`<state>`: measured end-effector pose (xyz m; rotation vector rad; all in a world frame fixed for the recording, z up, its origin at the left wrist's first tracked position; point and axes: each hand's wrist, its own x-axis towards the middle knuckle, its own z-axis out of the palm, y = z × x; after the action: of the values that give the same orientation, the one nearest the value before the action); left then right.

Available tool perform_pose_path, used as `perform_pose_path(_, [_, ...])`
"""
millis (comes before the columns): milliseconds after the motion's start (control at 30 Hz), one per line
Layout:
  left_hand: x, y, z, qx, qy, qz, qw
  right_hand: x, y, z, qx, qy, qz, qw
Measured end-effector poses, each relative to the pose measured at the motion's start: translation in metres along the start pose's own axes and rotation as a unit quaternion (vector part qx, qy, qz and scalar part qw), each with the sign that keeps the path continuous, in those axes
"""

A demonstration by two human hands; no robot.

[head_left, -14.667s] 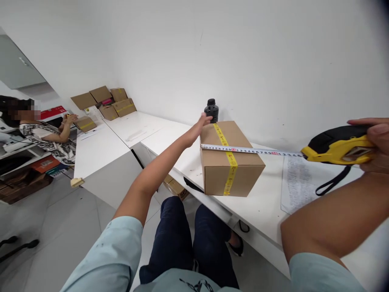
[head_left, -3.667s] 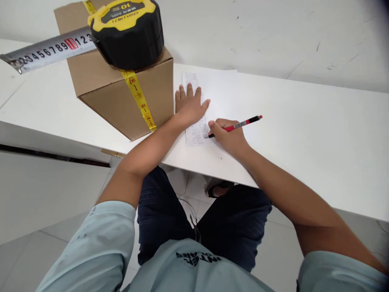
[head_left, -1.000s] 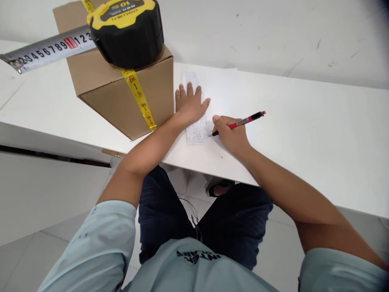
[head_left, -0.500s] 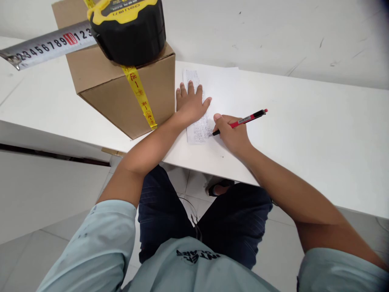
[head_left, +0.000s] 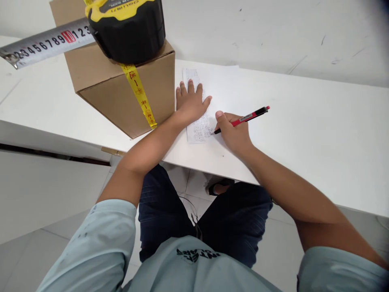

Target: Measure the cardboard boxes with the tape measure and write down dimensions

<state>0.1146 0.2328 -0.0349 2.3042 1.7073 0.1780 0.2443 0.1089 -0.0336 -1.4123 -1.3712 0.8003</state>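
My left hand [head_left: 190, 103] lies flat with fingers spread on a white sheet of paper [head_left: 223, 87], right beside a cardboard box [head_left: 121, 87] bound with yellow tape. My right hand [head_left: 234, 132] is closed on a red pen [head_left: 243, 119]; the pen's tip touches the paper at the edge of a column of small writing [head_left: 199, 129]. A yellow and black tape measure [head_left: 129, 24] sits on top of the box, its blade [head_left: 45, 42] pulled out to the left.
The white table [head_left: 304, 134] runs along a white wall [head_left: 273, 28]. Its front edge crosses just above my knees. A second white table surface [head_left: 30, 105] continues to the left. Grey tiled floor shows below.
Since 14.7 s ago the tape measure left my right hand and rests on the box; my right hand took up the pen. In the last second the pen shifted slightly right.
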Motion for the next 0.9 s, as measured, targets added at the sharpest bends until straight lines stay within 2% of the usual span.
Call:
perform_pose_path(300, [0.0019, -0.0007, 0.0012, -0.006, 0.001, 0.004, 1.0, 0.001, 0.003, -0.0015, -0.011, -0.024, 0.017, 1.0])
perform_pose_path(633, [-0.0017, 0.0046, -0.0056, -0.001, -0.019, -0.011, 1.0, 0.0013, 0.0038, 0.0001, -0.014, 0.005, 0.012, 1.0])
perform_pose_path(900, [-0.0024, 0.0019, -0.0038, -0.005, -0.004, 0.0, 1.0, 0.0017, 0.0023, -0.0022, -0.008, -0.028, 0.01, 1.0])
